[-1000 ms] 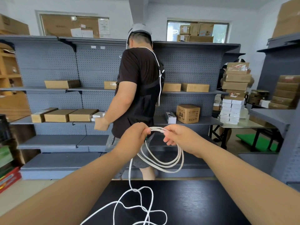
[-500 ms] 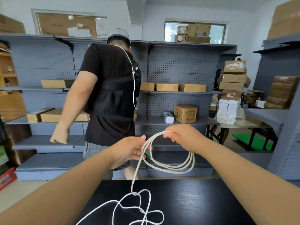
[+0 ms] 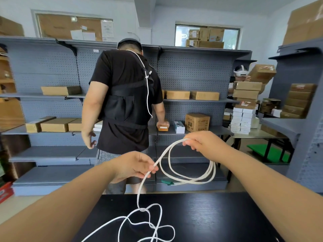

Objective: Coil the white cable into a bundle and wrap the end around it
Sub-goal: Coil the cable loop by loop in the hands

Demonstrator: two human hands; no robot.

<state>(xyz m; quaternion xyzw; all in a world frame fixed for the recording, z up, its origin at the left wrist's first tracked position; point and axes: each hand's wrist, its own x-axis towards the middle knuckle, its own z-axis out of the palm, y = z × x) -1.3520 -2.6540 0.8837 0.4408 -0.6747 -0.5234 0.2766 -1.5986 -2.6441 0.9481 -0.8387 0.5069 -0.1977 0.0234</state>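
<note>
The white cable [image 3: 195, 179] hangs in several loops from my right hand [image 3: 204, 142], which grips the top of the coil up in the air. A green connector [image 3: 167, 182] dangles at the bottom left of the loops. My left hand [image 3: 134, 165] sits lower and to the left, pinching the free strand between thumb and fingers. From there the strand drops to the black table [image 3: 209, 220], where the loose remainder [image 3: 148, 222] lies in tangled curls.
A person in a black shirt [image 3: 125, 102] stands just beyond the table, facing grey shelves [image 3: 192, 100] stocked with cardboard boxes. Stacked boxes [image 3: 244, 105] and another person stand at the right. More shelving [image 3: 300, 84] rises at the far right.
My hands have drawn apart: the right rose to the right with the coil, the left slid down the strand. The person behind moved right and put a hand on a shelf box.
</note>
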